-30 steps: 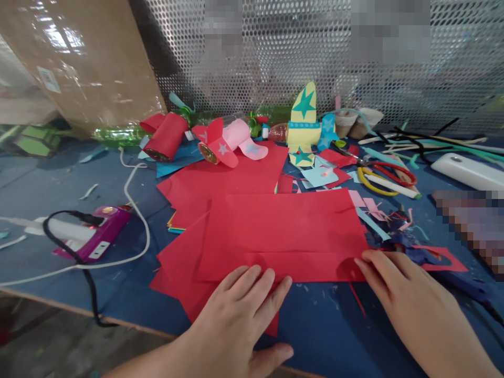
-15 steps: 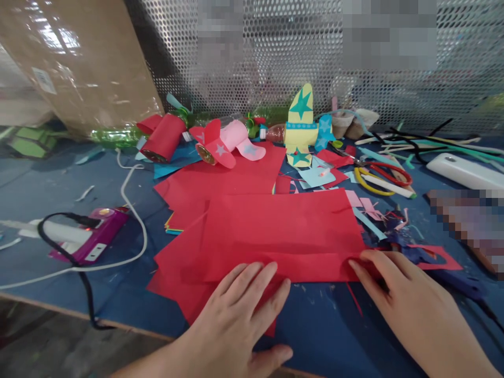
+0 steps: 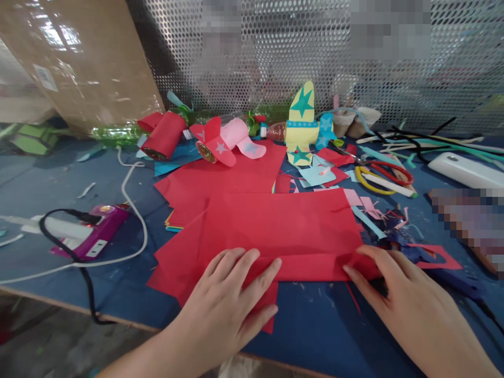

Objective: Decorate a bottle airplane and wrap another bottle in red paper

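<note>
A sheet of red paper (image 3: 283, 220) lies before me with its near edge folded over into a narrow strip. My left hand (image 3: 232, 296) rests on the left part of this fold, fingers stretched and spread. At the strip's right end, my right hand (image 3: 378, 273) pinches the folded edge between thumb and fingers. More red sheets (image 3: 179, 252) lie fanned beneath the folded one, sticking out to the left and toward me.
Behind stand a red paper-covered tube (image 3: 165, 136), a pink paper craft (image 3: 236, 136) and a yellow one with green stars (image 3: 301, 126). Scissors (image 3: 381, 176), paper scraps and a dark blue tool (image 3: 457, 286) lie right. A purple power strip (image 3: 100, 233) with cables is left.
My left hand has shifted left and slightly away from me along the fold. My right hand has moved slightly left, still at the strip's right end.
</note>
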Demonstrator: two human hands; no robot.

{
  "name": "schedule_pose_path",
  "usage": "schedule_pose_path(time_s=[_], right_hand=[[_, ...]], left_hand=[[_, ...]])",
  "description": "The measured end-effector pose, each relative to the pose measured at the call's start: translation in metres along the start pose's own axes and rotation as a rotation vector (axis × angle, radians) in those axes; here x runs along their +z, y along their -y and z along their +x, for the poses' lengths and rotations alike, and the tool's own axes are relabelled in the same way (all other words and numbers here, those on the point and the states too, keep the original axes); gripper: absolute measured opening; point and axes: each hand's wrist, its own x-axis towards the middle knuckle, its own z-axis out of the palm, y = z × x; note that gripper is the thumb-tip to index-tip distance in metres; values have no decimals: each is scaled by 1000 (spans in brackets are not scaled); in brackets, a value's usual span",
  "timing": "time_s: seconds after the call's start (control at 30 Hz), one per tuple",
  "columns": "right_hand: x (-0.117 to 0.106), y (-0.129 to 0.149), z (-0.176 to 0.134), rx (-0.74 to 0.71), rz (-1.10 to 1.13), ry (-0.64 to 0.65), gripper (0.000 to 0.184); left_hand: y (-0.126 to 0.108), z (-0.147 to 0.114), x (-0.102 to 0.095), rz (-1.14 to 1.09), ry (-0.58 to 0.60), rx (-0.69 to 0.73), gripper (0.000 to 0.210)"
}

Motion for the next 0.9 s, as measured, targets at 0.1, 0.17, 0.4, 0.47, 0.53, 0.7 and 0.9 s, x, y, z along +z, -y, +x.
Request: schedule_pose_path(time_s=[0.1,0.17,0.4,0.47,0.53,0.7,0.9], right_hand=[[1,0,-2,-1,-3,2,45],[1,0,-2,7,6,12,44],[1,2,0,6,8,6,43],[1,2,-1,-7,-1,1,43],[1,2,-2,-14,-9,2,42],[3,1,-3,-36,-14,12,41],[2,0,-4,-31,3,27,42]], left_hand=[[2,2,2,-14,34,5,43],[3,3,4,-22,56,-3,40],[4,3,9,0,71,-32,40],[5,3,10,2,61,-31,40],[5,3,10,10,44,-22,41],[0,3,7,-9,70,67,48],[-13,6,4,-97,173,155,59]])
